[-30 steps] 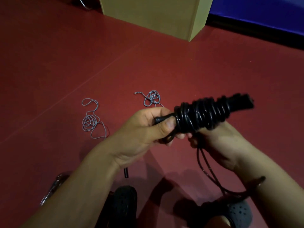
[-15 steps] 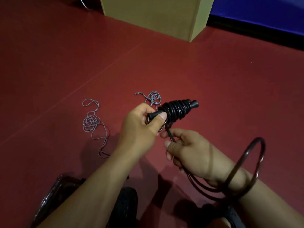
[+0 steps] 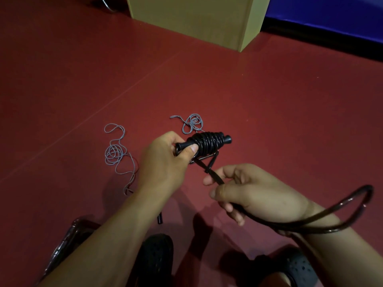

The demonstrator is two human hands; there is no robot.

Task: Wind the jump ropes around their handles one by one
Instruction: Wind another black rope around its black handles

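**Head view: black rope mostly wound, tail still loose**

Head view shows my left hand (image 3: 165, 160) pinching the near end of the black handles (image 3: 207, 142), thumb on top, holding them above the red floor (image 3: 269, 100). Coils of black rope (image 3: 323, 219) already cover most of the handles. My right hand (image 3: 255, 195) grips the free length just below the bundle; the remainder arcs in a loop past my right wrist, so I judge several turns are left on this rope. Two grey ropes (image 3: 115, 154) lie loose on the floor beyond, apparently unwound, so most of the task remains. Compared with half a second ago, the right hand sits lower and the loop has dropped flatter behind the wrist.
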